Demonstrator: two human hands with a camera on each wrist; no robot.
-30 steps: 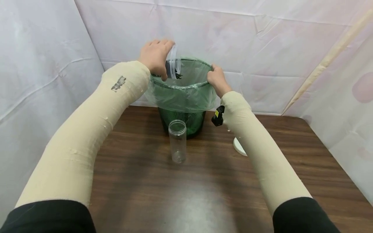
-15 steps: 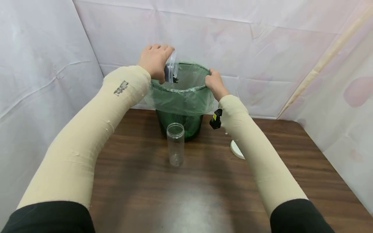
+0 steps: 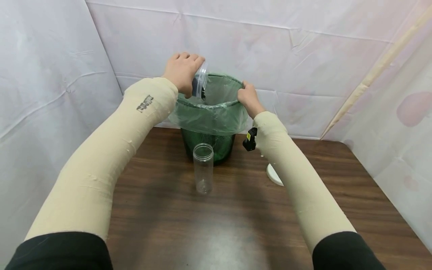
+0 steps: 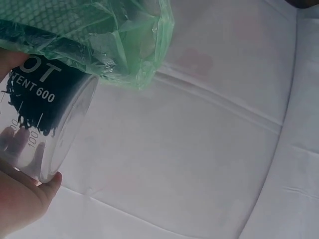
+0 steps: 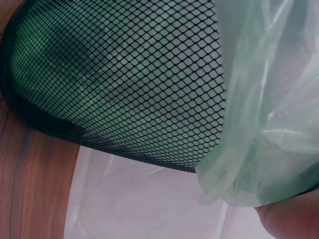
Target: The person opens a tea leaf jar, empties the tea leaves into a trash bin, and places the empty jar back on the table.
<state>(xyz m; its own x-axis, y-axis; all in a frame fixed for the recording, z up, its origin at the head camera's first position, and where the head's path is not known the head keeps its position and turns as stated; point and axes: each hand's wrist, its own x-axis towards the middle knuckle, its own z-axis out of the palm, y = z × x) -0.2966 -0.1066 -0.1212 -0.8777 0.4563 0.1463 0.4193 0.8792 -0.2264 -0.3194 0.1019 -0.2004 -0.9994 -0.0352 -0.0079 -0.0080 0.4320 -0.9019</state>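
Note:
In the head view my left hand [image 3: 183, 74] grips a clear plastic measuring cup [image 3: 200, 80], tipped on its side with its mouth over the bin's left rim. Dark shredded, leafy-looking stuff [image 3: 203, 93] lies at the cup's mouth; the left wrist view shows it as a dark mass [image 4: 47, 97] behind printed scale marks. My right hand [image 3: 250, 98] grips the right rim of the black mesh bin [image 3: 224, 144]. A green plastic bag [image 3: 216, 122] lines the bin and folds over its rim. In the right wrist view only part of that hand [image 5: 294, 216] shows.
A clear open jar [image 3: 203, 170] stands upright on the wooden table [image 3: 162, 217], just in front of the bin. A white lid [image 3: 274, 175] lies to the right, partly behind my right forearm. White cloth walls [image 3: 236, 41] close off the back and sides.
The left hand and cup have shifted slightly right over the bin in the last half second. My right hand keeps its grip on the rim. Earlier, the head view itself shifted a little.

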